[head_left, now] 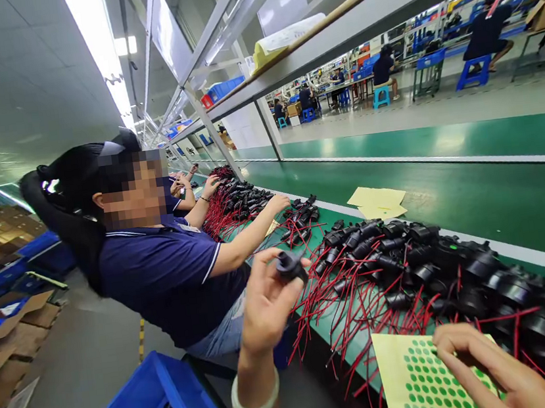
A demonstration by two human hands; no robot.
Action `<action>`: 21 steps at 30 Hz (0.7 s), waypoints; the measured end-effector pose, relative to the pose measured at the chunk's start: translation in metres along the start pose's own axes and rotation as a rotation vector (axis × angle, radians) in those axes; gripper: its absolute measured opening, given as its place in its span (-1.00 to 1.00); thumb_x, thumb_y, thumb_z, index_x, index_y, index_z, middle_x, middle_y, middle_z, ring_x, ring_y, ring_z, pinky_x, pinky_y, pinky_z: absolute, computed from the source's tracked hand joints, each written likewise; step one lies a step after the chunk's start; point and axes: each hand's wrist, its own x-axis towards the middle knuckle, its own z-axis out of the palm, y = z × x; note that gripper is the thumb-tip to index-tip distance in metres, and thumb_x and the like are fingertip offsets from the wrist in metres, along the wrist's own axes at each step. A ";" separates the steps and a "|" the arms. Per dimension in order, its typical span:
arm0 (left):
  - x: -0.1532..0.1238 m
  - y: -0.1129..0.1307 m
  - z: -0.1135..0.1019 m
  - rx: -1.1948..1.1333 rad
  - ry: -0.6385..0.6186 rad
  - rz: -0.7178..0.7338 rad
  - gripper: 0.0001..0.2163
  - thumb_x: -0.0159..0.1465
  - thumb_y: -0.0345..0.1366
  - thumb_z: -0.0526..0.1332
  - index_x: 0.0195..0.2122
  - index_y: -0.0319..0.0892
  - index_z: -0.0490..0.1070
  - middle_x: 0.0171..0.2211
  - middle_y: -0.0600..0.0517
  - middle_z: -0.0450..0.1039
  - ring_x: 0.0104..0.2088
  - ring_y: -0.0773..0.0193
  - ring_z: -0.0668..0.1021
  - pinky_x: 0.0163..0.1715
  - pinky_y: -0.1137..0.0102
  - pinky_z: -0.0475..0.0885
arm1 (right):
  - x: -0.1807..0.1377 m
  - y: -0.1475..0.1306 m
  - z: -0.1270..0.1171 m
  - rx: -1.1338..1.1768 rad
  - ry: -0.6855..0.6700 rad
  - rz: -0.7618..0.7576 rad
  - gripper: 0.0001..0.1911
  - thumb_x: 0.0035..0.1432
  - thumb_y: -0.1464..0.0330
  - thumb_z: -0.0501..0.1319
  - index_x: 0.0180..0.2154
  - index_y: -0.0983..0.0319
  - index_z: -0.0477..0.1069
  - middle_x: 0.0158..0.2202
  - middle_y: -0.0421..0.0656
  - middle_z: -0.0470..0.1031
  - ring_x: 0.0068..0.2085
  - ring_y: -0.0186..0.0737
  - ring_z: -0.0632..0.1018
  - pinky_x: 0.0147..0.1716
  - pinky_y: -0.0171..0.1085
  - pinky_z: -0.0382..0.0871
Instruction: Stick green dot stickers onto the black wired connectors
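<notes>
Right hand (491, 369), bottom right of the frame: fingers curled, tips resting on a yellow sheet of green dot stickers (418, 381) lying at the near edge of the worktop (501, 202); whether a sticker is pinched, cannot tell.

Left hand (265, 304), lower centre: raised above the worktop edge, a pale bangle (255, 405) on the wrist. Its grip is narrowed onto a small black plug (288, 265), held between thumb and fingertips.

Blue bin (143, 405), bottom left: sits below the left forearm, dark parts inside.

Heap of black plugs with red wires (409, 266), centre right: spread across the green worktop just beyond the sticker sheet, wires trailing over the near edge.

Yellow papers (376, 201), centre: flat on the worktop behind the heap.

Co-worker in a dark blue shirt (167, 276), centre left: seated beside the worktop, one arm stretched to a smaller pile of plugs (299, 217).

Cardboard boxes (10, 329), left edge, on the floor.

Further people on blue stools (472, 70), upper right, well apart.
</notes>
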 end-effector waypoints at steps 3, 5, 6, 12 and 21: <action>-0.048 -0.005 0.013 0.093 -0.077 -0.137 -0.68 0.17 -0.30 0.30 -0.04 -0.11 0.36 -0.16 -0.04 0.49 -0.15 0.18 0.55 -0.10 0.35 0.45 | 0.022 -0.038 -0.013 0.074 -0.061 -0.011 -0.92 0.30 0.35 0.06 -0.28 0.14 0.28 -0.29 -0.17 0.42 -0.27 -0.32 0.50 -0.33 -0.47 0.40; -0.070 -0.007 0.021 0.133 -0.119 -0.153 -0.67 0.19 -0.32 0.27 0.00 -0.13 0.37 -0.12 -0.04 0.48 -0.11 0.18 0.53 -0.05 0.36 0.43 | 0.033 -0.065 -0.016 0.135 -0.065 -0.047 -0.93 0.31 0.37 0.06 -0.28 0.14 0.27 -0.27 -0.17 0.39 -0.22 -0.31 0.48 -0.27 -0.44 0.38; -0.078 -0.008 0.024 0.142 -0.144 -0.153 -0.66 0.20 -0.33 0.26 0.02 -0.14 0.37 -0.10 -0.04 0.48 -0.09 0.17 0.52 -0.02 0.35 0.41 | 0.037 -0.077 -0.016 0.157 -0.093 -0.055 -0.93 0.30 0.39 0.07 -0.28 0.13 0.26 -0.25 -0.18 0.37 -0.19 -0.32 0.47 -0.24 -0.43 0.37; -0.103 -0.001 0.034 0.088 -0.279 -0.172 -0.62 0.26 -0.37 0.21 0.11 -0.05 0.34 -0.02 0.02 0.48 -0.03 0.23 0.51 0.03 0.42 0.36 | 0.040 -0.107 -0.011 0.188 -0.163 -0.083 -0.89 0.29 0.47 0.05 -0.24 0.12 0.24 -0.08 -0.17 0.25 -0.03 -0.38 0.37 -0.08 -0.41 0.25; -0.108 0.004 0.035 0.087 -0.326 -0.119 -0.62 0.27 -0.37 0.20 0.12 0.01 0.33 0.02 0.04 0.47 -0.02 0.22 0.51 0.04 0.41 0.35 | 0.035 -0.114 -0.009 0.093 -0.123 -0.144 -0.88 0.29 0.49 0.05 -0.23 0.16 0.26 -0.07 -0.13 0.24 -0.01 -0.33 0.33 -0.07 -0.32 0.22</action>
